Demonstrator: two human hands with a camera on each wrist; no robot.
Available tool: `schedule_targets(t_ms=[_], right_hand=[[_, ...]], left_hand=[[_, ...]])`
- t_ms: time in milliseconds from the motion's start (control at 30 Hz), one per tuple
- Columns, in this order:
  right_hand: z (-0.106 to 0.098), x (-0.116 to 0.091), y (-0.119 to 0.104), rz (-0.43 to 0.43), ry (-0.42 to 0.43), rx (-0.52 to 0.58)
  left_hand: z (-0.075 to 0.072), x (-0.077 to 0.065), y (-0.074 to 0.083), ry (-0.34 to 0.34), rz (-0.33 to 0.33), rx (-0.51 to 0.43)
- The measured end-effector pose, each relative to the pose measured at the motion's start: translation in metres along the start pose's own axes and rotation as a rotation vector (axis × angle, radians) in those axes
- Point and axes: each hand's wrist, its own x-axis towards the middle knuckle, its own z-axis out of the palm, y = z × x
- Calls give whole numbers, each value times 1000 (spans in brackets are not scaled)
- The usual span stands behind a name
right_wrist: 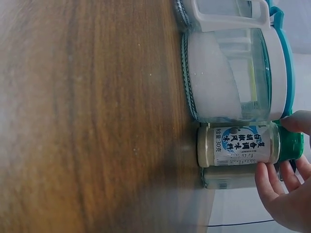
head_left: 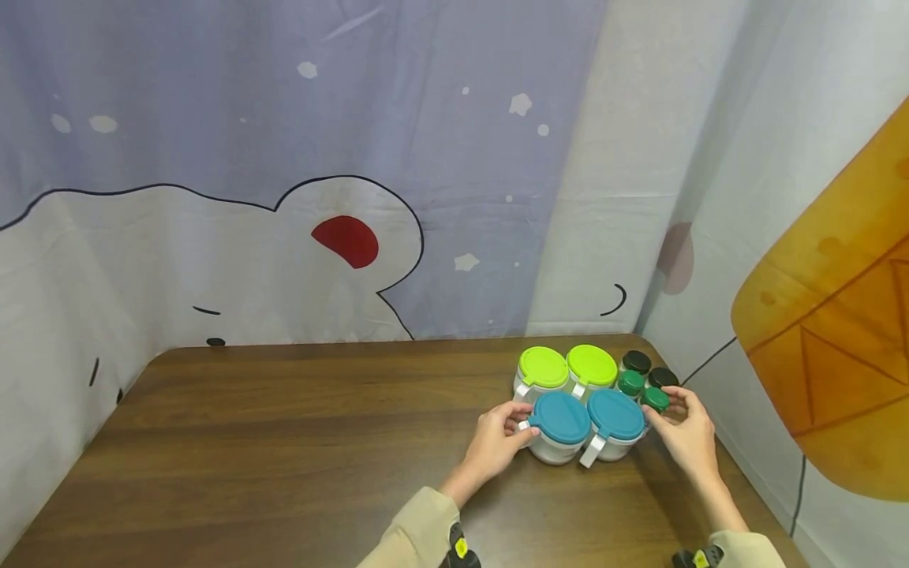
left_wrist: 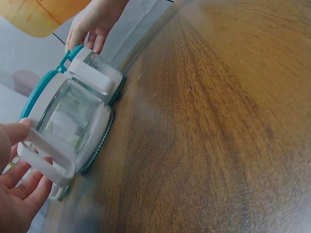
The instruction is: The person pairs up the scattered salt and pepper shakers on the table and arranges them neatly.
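Note:
Four-part rows aside, two seasoning jars with blue lids, a left one (head_left: 561, 417) and a right one (head_left: 616, 415), stand side by side at the table's right. My left hand (head_left: 495, 434) holds the left jar's white handle (left_wrist: 47, 165), thumb on one side and fingers on the other. White contents show through the right jar's clear wall (right_wrist: 211, 77). Beside that jar, my right hand (head_left: 687, 435) grips a small spice bottle (head_left: 655, 399) by its green cap (right_wrist: 291, 141). The bottle is upright, with a blue and white label (right_wrist: 243, 144).
Behind are two jars with lime-green lids, one left (head_left: 544, 368) and one right (head_left: 592, 365). Another green-capped bottle (head_left: 630, 383) and black-capped bottles (head_left: 636, 362) crowd the right. The wooden table (head_left: 284, 450) meets hanging curtains (head_left: 469, 158) at the back and right.

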Motion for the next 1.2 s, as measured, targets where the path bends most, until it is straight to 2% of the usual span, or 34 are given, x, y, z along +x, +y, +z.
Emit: schedule_targets(t_ms=[500, 900, 1200], right_hand=[[-2, -2, 1, -4, 24, 16], [-2, -4, 1, 15, 32, 17], [-1, -4, 1, 32, 25, 25]], left_hand=[[-5, -3, -2, 2, 11, 6], [-6, -5, -4, 34, -39, 14], [-7, -4, -3, 67, -32, 27]])
